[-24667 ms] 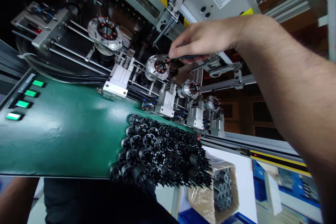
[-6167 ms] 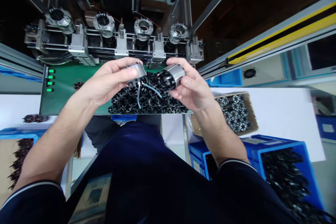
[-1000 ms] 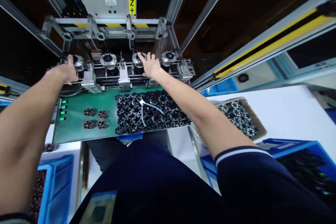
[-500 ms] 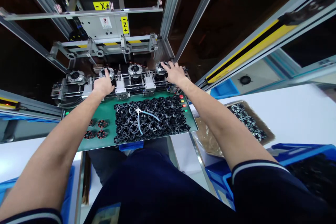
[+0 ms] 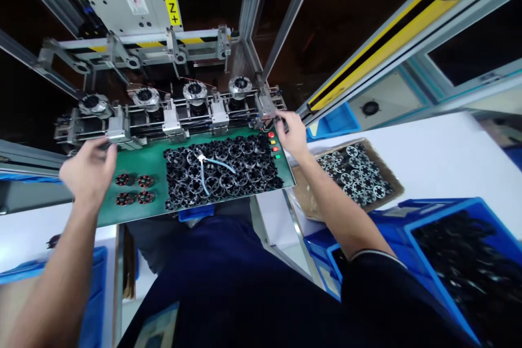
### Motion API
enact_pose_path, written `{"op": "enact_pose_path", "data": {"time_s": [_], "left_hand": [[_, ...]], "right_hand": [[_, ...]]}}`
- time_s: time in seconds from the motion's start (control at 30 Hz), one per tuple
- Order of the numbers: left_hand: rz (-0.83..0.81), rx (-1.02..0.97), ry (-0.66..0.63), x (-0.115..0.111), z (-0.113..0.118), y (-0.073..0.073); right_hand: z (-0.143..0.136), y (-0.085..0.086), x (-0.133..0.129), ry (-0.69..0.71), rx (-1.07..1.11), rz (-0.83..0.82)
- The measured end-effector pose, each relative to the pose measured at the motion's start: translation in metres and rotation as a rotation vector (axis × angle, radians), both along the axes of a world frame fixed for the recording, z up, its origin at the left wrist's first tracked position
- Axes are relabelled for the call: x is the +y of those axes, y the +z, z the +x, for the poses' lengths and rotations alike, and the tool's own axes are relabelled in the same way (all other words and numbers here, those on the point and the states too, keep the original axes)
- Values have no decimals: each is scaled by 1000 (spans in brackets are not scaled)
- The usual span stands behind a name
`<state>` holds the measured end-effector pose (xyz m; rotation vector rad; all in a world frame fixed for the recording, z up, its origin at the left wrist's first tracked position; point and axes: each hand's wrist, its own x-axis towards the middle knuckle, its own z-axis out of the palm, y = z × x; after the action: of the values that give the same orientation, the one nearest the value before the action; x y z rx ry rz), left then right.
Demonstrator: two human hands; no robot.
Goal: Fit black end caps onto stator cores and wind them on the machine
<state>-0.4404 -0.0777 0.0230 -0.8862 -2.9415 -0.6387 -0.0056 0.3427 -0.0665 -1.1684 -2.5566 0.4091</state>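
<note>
My left hand, slightly blurred, is over the left front corner of the green board. Its thumb is apart from the bent fingers, and nothing shows in it. My right hand hovers by the machine's right end, above the coloured buttons. Its fingers are curved, with a gap to the thumb and no part visible between them. Beyond my hands, several round metal holders with dark ring-shaped parts stand in a row on the winding machine.
On the board are several copper-wound rings, a block of black ring parts and blue-handled pliers on top. To the right are a box of metal rings and a blue bin of dark parts. A yellow guard slants alongside.
Both hands have come off the holders. My left hand has moved left and toward me, my right hand toward me and slightly right. The camera view has shifted.
</note>
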Motion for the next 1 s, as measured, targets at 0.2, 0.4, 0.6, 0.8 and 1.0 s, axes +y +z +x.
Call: {"op": "enact_pose_path", "data": {"time_s": [0.2, 0.4, 0.6, 0.8, 1.0], "left_hand": [[78, -166, 149, -139, 45, -84], [-47, -287, 23, -151, 53, -106], [-111, -266, 67, -142, 45, -109], [-8, -136, -102, -131, 41, -112], [269, -88, 22, -132, 24, -135]], "right_hand": [[89, -88, -69, -136, -70, -129], [89, -121, -77, -181, -25, -111], [90, -135, -70, -206, 48, -84], [97, -136, -74, -205, 76, -88], [90, -119, -77, -219, 86, -115]]}}
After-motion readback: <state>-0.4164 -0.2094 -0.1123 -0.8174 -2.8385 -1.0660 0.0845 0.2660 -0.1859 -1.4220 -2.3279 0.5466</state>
